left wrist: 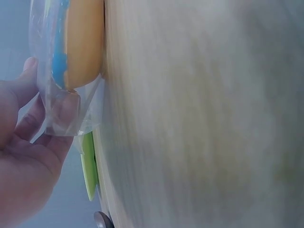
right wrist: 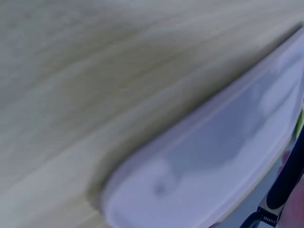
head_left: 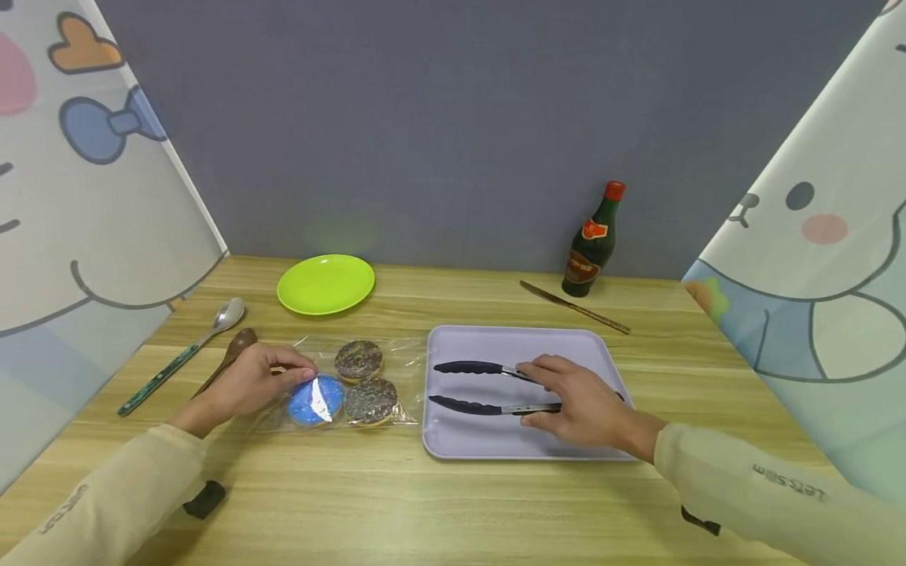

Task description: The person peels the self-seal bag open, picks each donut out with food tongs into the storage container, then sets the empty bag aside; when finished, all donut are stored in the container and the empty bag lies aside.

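My left hand (head_left: 258, 381) pinches the left part of a clear plastic bag (head_left: 410, 358) lying on the table. Inside the bag are a blue-iced doughnut (head_left: 311, 405), close to my fingertips, and two dark, sprinkled doughnuts (head_left: 359, 360). The left wrist view shows the bag's film (left wrist: 61, 114) between my thumb and fingers, beside the doughnut's tan side (left wrist: 85, 42). Over a pale purple tray (head_left: 510, 338), my right hand (head_left: 583, 401) grips metal tongs with black tips (head_left: 467, 367). Their arms stand apart with nothing between them, pointing left towards the bag.
A lime-green plate (head_left: 325, 284) sits at the back left. Left of the bag lie a metal spoon with a green handle (head_left: 159, 380) and a brown spoon (head_left: 241, 342), partly behind my left hand. A knife (head_left: 573, 306) and a green bottle (head_left: 594, 244) are behind the tray.
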The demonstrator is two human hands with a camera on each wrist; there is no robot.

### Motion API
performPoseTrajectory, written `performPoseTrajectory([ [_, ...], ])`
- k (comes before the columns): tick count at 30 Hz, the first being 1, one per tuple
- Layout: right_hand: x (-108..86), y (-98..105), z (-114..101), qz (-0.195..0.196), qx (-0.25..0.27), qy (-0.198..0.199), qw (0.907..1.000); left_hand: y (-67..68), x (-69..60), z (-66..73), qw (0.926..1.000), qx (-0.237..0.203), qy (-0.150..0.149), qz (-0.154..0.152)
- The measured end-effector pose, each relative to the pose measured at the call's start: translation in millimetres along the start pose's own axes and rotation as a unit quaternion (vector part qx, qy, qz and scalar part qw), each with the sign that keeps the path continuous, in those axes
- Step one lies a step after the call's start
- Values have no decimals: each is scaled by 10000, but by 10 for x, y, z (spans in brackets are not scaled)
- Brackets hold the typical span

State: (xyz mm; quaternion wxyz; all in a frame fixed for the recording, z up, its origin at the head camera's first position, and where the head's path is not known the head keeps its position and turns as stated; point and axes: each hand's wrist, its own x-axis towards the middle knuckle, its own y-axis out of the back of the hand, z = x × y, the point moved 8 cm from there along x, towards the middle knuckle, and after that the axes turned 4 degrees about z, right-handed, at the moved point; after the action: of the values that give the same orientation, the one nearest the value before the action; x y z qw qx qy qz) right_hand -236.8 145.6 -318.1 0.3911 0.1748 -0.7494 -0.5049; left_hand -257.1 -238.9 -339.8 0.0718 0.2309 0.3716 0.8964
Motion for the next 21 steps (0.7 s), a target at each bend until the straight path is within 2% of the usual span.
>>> performPoseTrajectory([
  [10, 213, -89, -121, -458, -163, 134, 9987, 3, 1, -10, 10000, -28, 37, 8],
  [21, 454, -225, -196, -1078, -203, 107, 9939, -1, 2, -14, 9999, -107, 76, -15],
])
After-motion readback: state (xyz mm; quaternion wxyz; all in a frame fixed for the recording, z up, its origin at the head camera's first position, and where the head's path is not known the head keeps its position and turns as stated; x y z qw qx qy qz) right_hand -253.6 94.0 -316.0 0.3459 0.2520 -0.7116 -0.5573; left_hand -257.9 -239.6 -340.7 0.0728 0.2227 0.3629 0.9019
